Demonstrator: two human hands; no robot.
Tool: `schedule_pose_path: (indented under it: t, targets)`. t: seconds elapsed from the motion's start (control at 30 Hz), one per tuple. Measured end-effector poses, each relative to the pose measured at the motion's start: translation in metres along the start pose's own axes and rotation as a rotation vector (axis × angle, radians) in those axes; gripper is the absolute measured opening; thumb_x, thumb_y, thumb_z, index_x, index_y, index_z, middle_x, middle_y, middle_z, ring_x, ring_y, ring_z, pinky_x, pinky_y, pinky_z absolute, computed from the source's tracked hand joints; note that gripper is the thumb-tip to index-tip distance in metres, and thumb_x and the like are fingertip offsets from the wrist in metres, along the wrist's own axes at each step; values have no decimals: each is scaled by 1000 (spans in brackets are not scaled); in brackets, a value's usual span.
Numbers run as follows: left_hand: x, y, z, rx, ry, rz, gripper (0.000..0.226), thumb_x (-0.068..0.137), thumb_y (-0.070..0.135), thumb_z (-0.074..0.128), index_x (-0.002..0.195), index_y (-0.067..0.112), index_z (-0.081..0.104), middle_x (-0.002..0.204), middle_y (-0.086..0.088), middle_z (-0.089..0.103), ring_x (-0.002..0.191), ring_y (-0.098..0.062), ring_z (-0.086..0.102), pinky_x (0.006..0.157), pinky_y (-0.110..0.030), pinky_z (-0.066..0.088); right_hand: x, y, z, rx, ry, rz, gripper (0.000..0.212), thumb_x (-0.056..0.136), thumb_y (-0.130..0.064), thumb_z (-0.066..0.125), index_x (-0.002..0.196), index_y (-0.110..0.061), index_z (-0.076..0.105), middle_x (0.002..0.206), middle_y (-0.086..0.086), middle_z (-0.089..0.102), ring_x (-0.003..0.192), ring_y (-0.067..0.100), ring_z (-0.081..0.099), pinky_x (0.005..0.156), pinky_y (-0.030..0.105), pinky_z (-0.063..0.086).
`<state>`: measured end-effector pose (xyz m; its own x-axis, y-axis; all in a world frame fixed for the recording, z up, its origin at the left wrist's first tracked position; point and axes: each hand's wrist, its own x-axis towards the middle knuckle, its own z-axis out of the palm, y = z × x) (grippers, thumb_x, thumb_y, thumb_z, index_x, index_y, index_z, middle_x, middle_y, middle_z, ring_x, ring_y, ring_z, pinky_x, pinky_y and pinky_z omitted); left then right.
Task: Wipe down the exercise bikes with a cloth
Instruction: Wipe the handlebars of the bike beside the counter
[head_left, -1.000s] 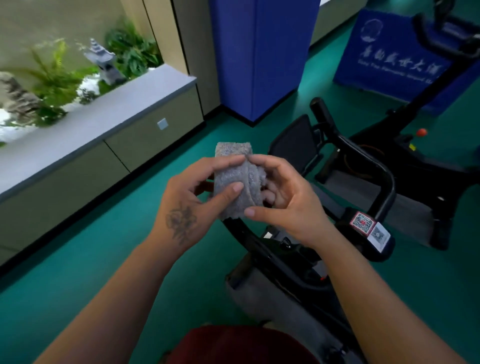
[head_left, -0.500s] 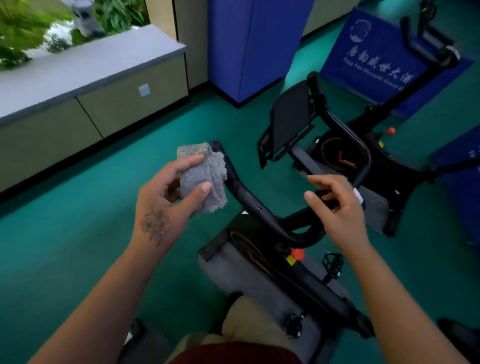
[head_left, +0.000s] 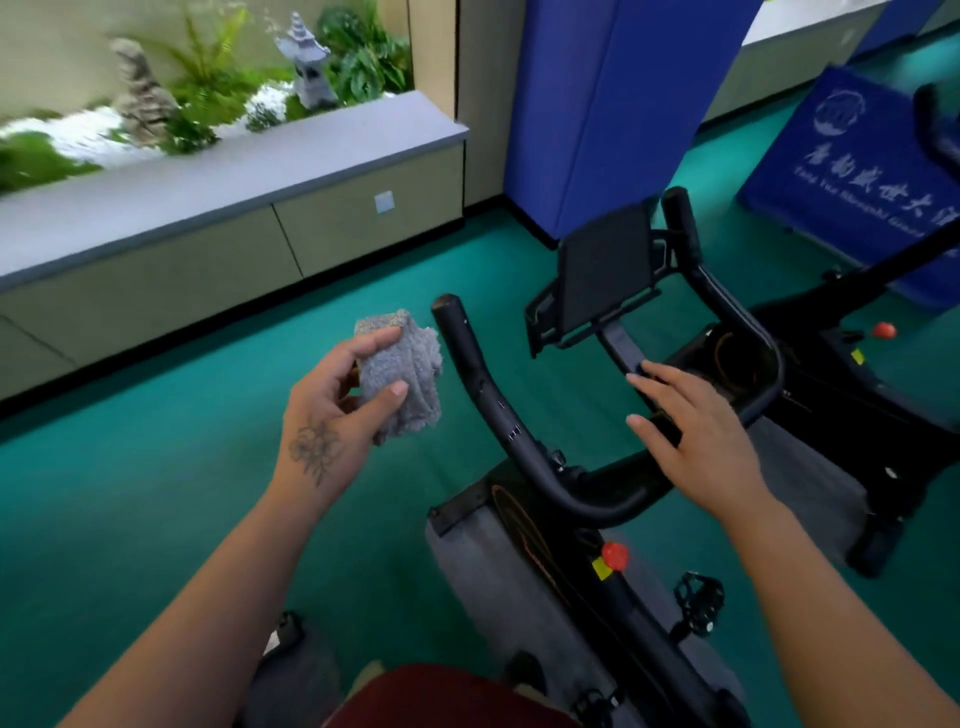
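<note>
- Grey, nubbly cloth (head_left: 402, 374) is held bunched between thumb and fingers of the left hand (head_left: 332, 410), raised just beside the left handlebar (head_left: 483, 395) and not touching it.
- No wiping contact is seen; the exercise bike (head_left: 597, 499) is judged still to be wiped, the task barely begun.
- Over the right handlebar, the right hand (head_left: 696, 441) is spread flat with straight fingers, nothing gripped.
- A second bike (head_left: 852, 374) stands further right, also untouched.
</note>
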<state>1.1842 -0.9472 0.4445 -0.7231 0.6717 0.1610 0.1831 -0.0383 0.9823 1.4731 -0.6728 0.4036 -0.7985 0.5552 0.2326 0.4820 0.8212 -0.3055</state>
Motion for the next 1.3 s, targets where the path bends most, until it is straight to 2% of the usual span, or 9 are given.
schedule_pose_path:
  t: [0.1,0.23,0.4,0.53,0.67,0.77,0.93,1.17,1.3]
  targets:
    - [-8,0,17,23,45,5,50,91,7,79,127,40,70,138,10,70,124,-10,69,91,-22,58,8,17,0,-35,-39,-75,49,104,-41,59,150,-29,56,159,-6,47,141,21,50,114,48,45]
    - [-10,-2,40,81,70,-8,56,94,-6,75,130,37,68,143,5,67,124,-13,68,91,-22,58,14,26,-1,-31,-81,-66,52,104,-51,54,153,-34,51,167,-10,36,148,21,44,115,48,45]
    - [-5,-1,60,155,149,7,57,91,7,72,135,40,63,131,-1,73,113,-31,71,99,-54,61,15,27,3,-22,-62,-35,50,104,-57,50,150,-36,55,166,-15,35,140,20,52,107,47,50]
    - [6,8,62,184,194,-16,63,98,2,73,144,39,54,106,-21,73,95,-50,68,80,-67,60,16,25,5,-1,-27,-17,47,106,-53,48,149,-35,57,165,-17,37,135,20,57,102,48,53]
    - [18,18,54,185,210,-16,59,99,1,72,149,23,51,109,-9,76,100,-30,75,86,-59,64,15,26,7,-14,-23,-12,49,106,-51,48,153,-37,52,166,-18,35,135,20,57,98,47,56]
    - [29,18,46,212,194,-13,57,98,4,74,149,17,53,124,-6,74,113,-22,73,94,-52,64,16,26,7,-13,-23,-8,47,105,-51,48,150,-37,55,166,-19,35,132,21,60,93,46,58]
    - [49,16,43,402,99,81,52,100,13,75,149,17,57,129,-6,64,112,-20,68,93,-30,63,17,27,5,-4,0,-10,44,104,-47,55,147,-38,58,165,-20,37,105,23,70,85,41,58]
    - [67,3,43,648,-5,150,44,103,17,69,147,17,63,145,-5,50,133,-8,48,119,-30,41,16,27,3,-2,5,-3,43,103,-45,58,146,-39,59,163,-23,38,105,23,70,87,41,56]
    - [78,14,38,679,-92,165,48,103,9,66,148,23,63,145,6,60,132,-12,54,119,-38,43,18,26,1,9,-3,10,43,104,-44,59,146,-39,59,163,-23,38,102,23,71,91,42,56]
